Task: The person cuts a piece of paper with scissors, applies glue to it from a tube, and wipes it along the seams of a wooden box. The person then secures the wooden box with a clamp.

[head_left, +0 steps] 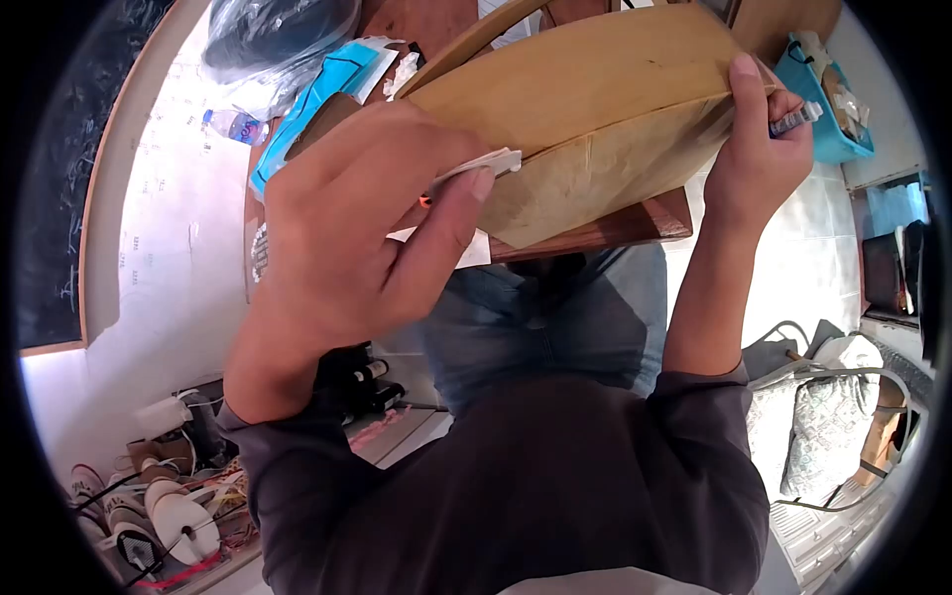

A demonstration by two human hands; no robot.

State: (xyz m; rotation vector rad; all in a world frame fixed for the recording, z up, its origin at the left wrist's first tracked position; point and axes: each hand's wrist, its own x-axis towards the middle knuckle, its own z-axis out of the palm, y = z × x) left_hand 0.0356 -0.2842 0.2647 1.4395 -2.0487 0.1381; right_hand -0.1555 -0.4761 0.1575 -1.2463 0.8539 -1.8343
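Head view: at 1 o'clock, a curved wooden piece [595, 99] is gripped by the right hand [762, 154], its fingers clamped on the 2 o'clock end (a small tube [795, 120] is also held); at 10 o'clock, a pale strip [501, 161] is pinched between thumb and fingers of the left hand [362, 213].

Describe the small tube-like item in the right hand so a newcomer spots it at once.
Follow the big curved wooden piece across the top middle to its right end, gripped by the right hand. The tube-like item pokes out of that hand, towards the right. Its grey body and pale tip set it apart from the yellowish wood and light-blue bin.
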